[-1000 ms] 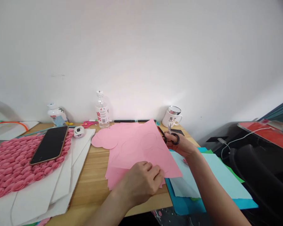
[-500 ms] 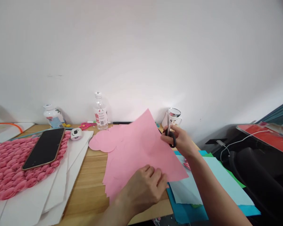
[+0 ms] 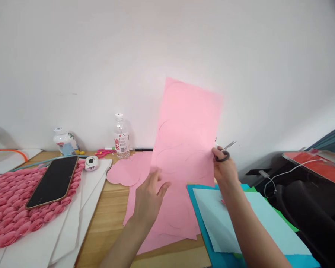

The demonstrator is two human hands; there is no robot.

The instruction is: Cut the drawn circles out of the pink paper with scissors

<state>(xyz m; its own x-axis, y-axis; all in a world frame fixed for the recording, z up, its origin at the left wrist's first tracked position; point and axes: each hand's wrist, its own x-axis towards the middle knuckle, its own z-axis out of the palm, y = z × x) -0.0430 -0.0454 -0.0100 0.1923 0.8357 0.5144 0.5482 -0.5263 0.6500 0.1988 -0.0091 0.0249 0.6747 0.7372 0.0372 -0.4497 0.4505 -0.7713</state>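
A pink paper sheet (image 3: 188, 126) with faint drawn circles stands upright in the air above the desk. My right hand (image 3: 225, 167) grips its right edge and also holds black-handled scissors (image 3: 225, 152), blades pointing up and right. My left hand (image 3: 150, 195) hovers open just below the sheet's lower left corner, fingers spread and blurred. Beneath it lies a stack of pink sheets (image 3: 167, 216) on the wooden desk (image 3: 111, 212). Cut pink circles (image 3: 123, 173) lie to the left of the stack.
A phone (image 3: 54, 180) rests on a pink woven mat (image 3: 8, 208) over white sheets (image 3: 69, 223). A water bottle (image 3: 121, 136), a small jar (image 3: 64, 142) and a white gadget (image 3: 91, 163) stand by the wall. Light blue and teal sheets (image 3: 240, 219) lie right.
My right hand has lifted one pink sheet off the stack and raised it upright. My left hand has let go of the stack and opened. The mug is now hidden behind the sheet.
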